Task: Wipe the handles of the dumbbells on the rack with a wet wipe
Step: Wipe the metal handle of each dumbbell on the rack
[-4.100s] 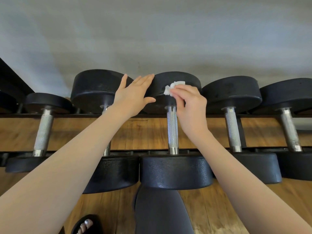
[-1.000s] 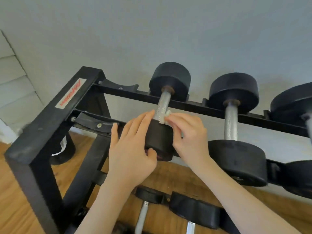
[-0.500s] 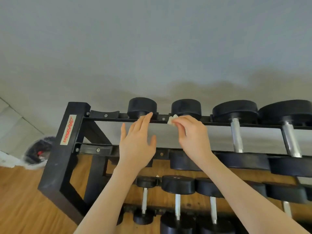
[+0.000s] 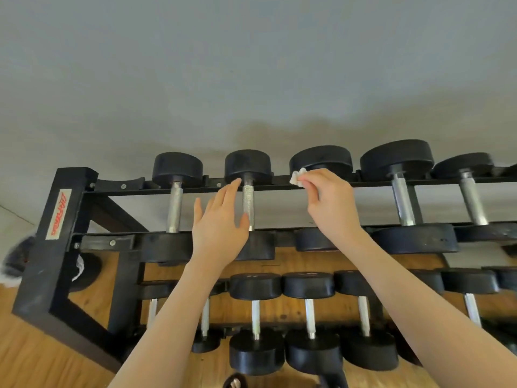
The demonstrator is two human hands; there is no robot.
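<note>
A black rack (image 4: 60, 239) carries two rows of black dumbbells with silver knurled handles. My right hand (image 4: 327, 200) pinches a small crumpled white wet wipe (image 4: 298, 177) at the far end of the third top-row dumbbell (image 4: 321, 161), whose handle is hidden behind the hand. My left hand (image 4: 221, 222) is held flat with straight fingers in front of the second top-row dumbbell's handle (image 4: 248, 203); whether it touches the handle is unclear. The first top-row handle (image 4: 174, 205) stands bare to the left.
Further top-row dumbbells (image 4: 402, 200) continue to the right. A lower row of dumbbells (image 4: 255, 317) lies under my forearms. The floor is wood (image 4: 25, 351); a grey wall (image 4: 251, 65) rises behind the rack. A dark round object (image 4: 16, 259) sits left of the rack.
My right hand has carried the wipe one dumbbell to the right along the top row. My left hand has followed it rightward. The view has drawn nearer to the rack.
</note>
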